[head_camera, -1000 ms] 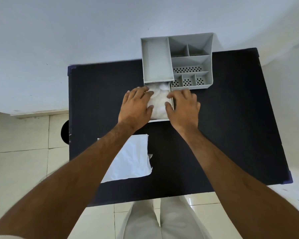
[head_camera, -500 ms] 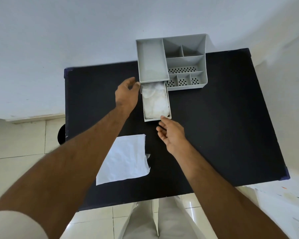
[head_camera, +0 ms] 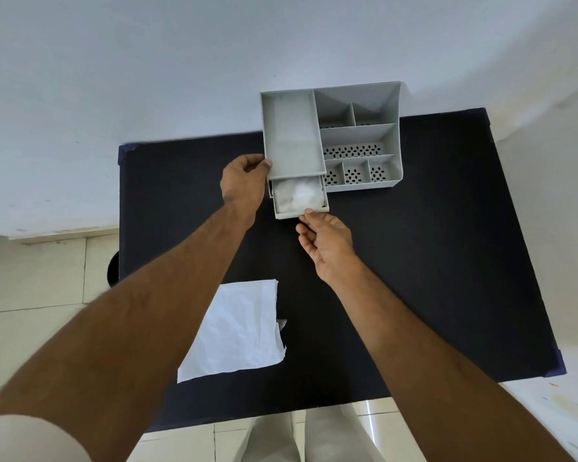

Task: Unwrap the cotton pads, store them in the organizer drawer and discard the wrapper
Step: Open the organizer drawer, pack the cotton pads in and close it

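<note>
A grey organizer (head_camera: 357, 135) stands at the far edge of the black table (head_camera: 431, 261). Its drawer (head_camera: 301, 213) sticks out partway toward me and holds white cotton pads (head_camera: 299, 195). My left hand (head_camera: 244, 183) grips the organizer's near left corner, thumb on its front edge. My right hand (head_camera: 327, 241) is palm up just in front of the drawer, with its fingertips touching the drawer's front face. The flat white wrapper (head_camera: 237, 331) lies on the near left part of the table, partly under my left forearm.
A pale wall rises behind the table. Tiled floor shows to the left and in front, with a dark round object (head_camera: 113, 270) under the table's left edge. My legs in light trousers (head_camera: 301, 438) stand at the near edge.
The drawer has slid further into the organizer. My left hand moved from beside the drawer onto the organizer's corner, and my right hand followed the drawer's front inward.
</note>
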